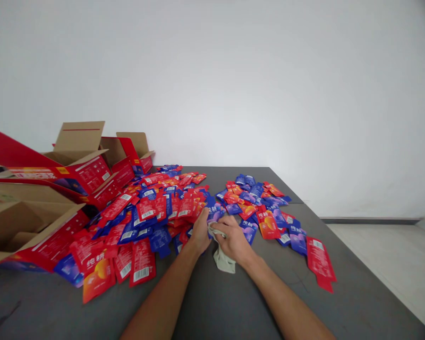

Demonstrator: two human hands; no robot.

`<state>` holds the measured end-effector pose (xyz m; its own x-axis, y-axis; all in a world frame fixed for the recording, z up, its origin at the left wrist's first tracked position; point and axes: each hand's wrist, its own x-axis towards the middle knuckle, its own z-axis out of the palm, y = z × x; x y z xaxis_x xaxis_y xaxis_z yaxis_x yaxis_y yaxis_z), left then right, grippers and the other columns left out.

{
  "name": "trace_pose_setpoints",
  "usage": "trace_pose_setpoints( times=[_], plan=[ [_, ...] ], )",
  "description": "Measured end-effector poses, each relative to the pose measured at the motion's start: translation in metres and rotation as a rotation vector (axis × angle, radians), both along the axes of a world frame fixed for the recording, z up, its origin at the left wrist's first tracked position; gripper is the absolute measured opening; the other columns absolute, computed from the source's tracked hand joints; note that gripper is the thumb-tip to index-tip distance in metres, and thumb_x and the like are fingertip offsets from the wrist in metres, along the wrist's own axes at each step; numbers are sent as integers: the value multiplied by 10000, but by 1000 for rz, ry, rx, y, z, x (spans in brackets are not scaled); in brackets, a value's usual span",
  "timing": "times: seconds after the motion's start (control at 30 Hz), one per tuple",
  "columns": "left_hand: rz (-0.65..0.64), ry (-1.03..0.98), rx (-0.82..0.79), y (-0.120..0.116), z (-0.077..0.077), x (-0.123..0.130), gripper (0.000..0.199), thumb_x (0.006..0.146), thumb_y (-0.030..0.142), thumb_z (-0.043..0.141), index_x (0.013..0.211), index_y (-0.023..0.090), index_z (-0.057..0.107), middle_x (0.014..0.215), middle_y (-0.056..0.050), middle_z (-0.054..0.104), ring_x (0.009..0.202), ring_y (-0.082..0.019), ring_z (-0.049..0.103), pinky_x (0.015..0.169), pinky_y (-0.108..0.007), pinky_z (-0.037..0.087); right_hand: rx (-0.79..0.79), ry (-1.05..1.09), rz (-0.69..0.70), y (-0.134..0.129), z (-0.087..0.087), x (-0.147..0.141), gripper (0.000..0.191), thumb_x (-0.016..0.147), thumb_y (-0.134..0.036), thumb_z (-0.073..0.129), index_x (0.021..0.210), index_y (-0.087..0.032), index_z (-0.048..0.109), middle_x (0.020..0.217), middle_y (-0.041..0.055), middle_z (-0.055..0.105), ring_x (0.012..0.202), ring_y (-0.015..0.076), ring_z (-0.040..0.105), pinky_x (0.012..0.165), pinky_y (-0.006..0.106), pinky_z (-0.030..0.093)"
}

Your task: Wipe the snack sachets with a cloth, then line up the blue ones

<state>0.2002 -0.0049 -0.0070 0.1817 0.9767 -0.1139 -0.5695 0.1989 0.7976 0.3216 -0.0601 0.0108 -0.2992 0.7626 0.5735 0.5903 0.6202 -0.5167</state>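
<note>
Open cartons (49,243) stand at far left, then a broad heap of red and blue pouches (156,208); mid-table, the left hand (200,232) pinches a blue pouch (214,210), fingers closed, while the right hand (233,238) bunches a pale cloth (224,260) against it; wiping seems in hand, calling for a steady left grip as the cloth rubs; rightward lies a smaller pouch pile (265,219)

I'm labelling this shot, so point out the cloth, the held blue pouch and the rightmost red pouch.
Cloth (224,260): head view, on its hanging lower part.
Held blue pouch (215,209): head view, on its printed face.
Rightmost red pouch (319,259): head view, mid-body.
</note>
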Motion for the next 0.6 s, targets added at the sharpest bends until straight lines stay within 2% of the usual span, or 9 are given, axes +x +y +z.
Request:
trace_pose_setpoints(
  times=[0.1, 0.2, 0.3, 0.4, 0.6],
  plan=[
    [-162, -56, -19, -8, 11, -1, 564, 836, 662, 542, 1039, 154, 679, 971, -105, 729, 976, -250, 680, 867, -372, 541, 37, 50, -92, 4, -5, 4, 356, 831, -96, 545, 1099, -258, 714, 991, 68, 594, 954, 225, 529, 845, 371, 458],
    [-216, -38, -10, -16, 20, 2, 542, 837, 652, 559, 1080, 181, 671, 1016, -92, 722, 1027, -252, 662, 912, -383, 527, 82, 142, -212, 11, -8, 12, 329, 852, -124, 532, 1106, -239, 707, 1041, 81, 581, 968, 229, 528, 862, 389, 457],
    [-243, -58, -15, -20, 24, 6, 513, 840, 620, 581, 1096, 183, 660, 1044, -88, 714, 1050, -250, 651, 939, -392, 515, 111, 165, -262, 13, -7, 17, 323, 880, -133, 505, 1122, -231, 694, 1103, 91, 582, 1025, 236, 527, 916, 411, 444],
    [-226, -138, -10, -18, 20, 6, 466, 838, 558, 624, 1100, 173, 646, 1043, -78, 712, 1027, -233, 660, 922, -369, 523, 128, 119, -193, 9, -3, 15, 348, 886, -113, 487, 1148, -236, 680, 1120, 87, 604, 1041, 241, 529, 924, 424, 436],
    [-10, -242, -74, -6, 13, 1, 414, 799, 518, 687, 983, 149, 646, 906, -71, 724, 866, -210, 698, 770, -315, 559, 95, -34, 100, 0, 2, 0, 458, 793, -15, 500, 1138, -252, 684, 1077, 67, 631, 1044, 246, 536, 971, 460, 424]
  ],
)
